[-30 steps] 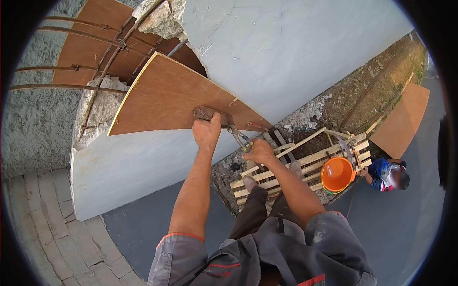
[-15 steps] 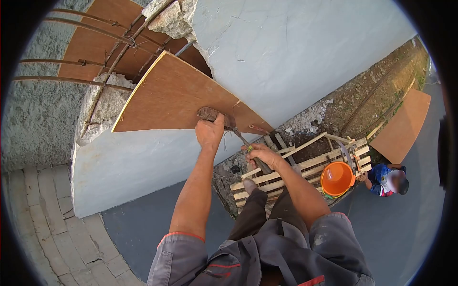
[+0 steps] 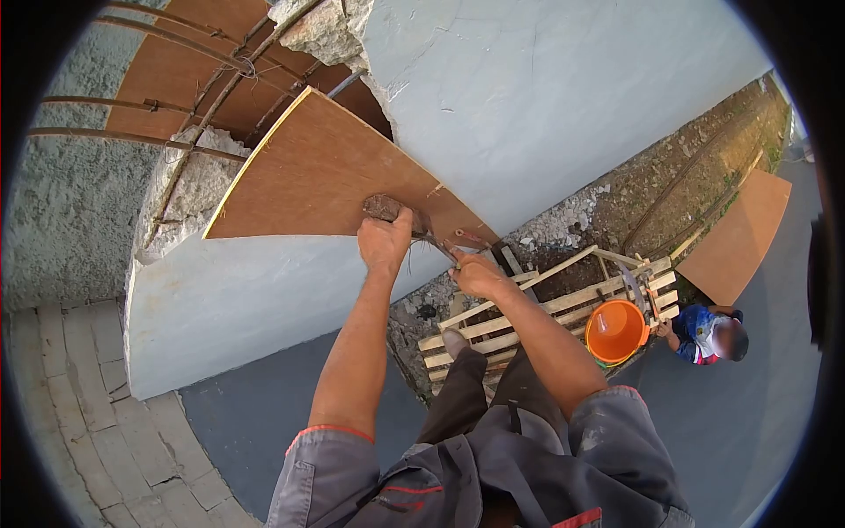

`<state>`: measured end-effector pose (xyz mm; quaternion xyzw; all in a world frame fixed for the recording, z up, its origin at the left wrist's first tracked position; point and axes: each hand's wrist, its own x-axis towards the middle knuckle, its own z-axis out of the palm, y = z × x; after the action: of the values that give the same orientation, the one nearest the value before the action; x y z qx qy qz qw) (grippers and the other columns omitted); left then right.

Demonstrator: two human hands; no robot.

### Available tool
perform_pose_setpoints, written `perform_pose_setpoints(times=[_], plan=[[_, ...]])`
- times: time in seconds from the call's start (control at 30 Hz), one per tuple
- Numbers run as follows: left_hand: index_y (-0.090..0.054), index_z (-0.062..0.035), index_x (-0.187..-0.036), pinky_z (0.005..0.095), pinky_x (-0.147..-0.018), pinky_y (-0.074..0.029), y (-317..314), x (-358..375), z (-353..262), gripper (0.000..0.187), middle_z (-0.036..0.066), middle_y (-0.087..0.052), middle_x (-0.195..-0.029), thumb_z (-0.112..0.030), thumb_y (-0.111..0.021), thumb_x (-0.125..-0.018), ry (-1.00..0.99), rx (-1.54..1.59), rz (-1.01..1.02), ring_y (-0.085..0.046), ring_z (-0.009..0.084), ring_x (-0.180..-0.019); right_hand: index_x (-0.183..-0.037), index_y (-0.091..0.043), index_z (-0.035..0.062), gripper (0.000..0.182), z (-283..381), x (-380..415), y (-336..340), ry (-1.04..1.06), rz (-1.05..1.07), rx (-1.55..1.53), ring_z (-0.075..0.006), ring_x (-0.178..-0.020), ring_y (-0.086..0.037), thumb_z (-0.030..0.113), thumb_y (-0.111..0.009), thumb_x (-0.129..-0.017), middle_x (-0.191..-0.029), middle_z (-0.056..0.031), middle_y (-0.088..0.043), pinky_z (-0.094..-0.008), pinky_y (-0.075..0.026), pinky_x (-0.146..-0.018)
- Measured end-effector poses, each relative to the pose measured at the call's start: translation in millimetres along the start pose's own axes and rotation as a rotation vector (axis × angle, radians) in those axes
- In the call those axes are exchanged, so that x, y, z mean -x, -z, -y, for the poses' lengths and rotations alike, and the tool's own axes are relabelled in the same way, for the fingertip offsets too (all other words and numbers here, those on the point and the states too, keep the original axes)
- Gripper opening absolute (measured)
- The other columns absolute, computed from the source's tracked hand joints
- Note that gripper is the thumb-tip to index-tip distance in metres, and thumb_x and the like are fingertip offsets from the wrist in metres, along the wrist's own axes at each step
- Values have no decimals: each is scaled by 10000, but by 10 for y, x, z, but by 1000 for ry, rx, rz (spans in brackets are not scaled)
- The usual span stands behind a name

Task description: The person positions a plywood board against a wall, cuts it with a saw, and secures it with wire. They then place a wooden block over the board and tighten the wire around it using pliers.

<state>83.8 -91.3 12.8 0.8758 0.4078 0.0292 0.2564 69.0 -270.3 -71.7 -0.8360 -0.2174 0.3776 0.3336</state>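
Observation:
A cut sheet of plywood (image 3: 308, 167) leans over the broken opening in the pale wall. My left hand (image 3: 385, 242) is closed around a rough brown block (image 3: 380, 208) and presses it against the sheet. To its right, my right hand (image 3: 480, 275) grips a hammer (image 3: 443, 249) by its handle; most of the handle is hidden by the hand. The hammer's head end lies close beside the left hand, over the lower part of the plywood, and is partly covered. A small reddish-brown piece (image 3: 470, 235) sits at the sheet's lower right corner.
Bent rebar (image 3: 202, 119) and broken concrete (image 3: 201, 180) edge the opening. Below is a slatted wooden pallet (image 3: 563, 308) with an orange bucket (image 3: 615, 333) and a handsaw (image 3: 633, 289). A person (image 3: 711, 334) stands beside it. Another plywood piece (image 3: 735, 238) lies at right.
My right hand has shifted slightly up and left with the hammer, and its black handle end no longer shows. The left hand stays on the block. The view has moved slightly.

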Motion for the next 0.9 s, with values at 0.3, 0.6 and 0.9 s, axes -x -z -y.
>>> perform_pose_setpoints(times=[0.3,0.6,0.9], plan=[[-686,101,-759,494,-756,-531,33,116,-92,480,316,-670,-810,-377,-677,-717,-102,-20,-129,-677,460,-811,-1192,-490,-70,470,190,89,-384,-115,-83,-191,-465,-1035,-628,287,-637,-923,-1134,-311,-628,-505,-509,-907],[-660,84,-676,459,-666,-517,-50,49,-45,414,258,-668,-689,-327,-685,-720,-22,108,-44,-683,401,-690,-1173,-520,-37,403,-504,-749,-1229,219,-655,-157,-417,-974,-642,206,-671,-889,-1166,-259,-599,-468,-534,-793],[-641,110,-650,445,-659,-513,-39,121,-174,434,250,-658,-647,-316,-690,-720,-43,44,-159,-673,359,-626,-1158,-614,-1,360,-105,44,-595,-37,312,-1244,-253,-741,-691,207,-717,-883,-828,-102,-680,-378,-574,-701]])
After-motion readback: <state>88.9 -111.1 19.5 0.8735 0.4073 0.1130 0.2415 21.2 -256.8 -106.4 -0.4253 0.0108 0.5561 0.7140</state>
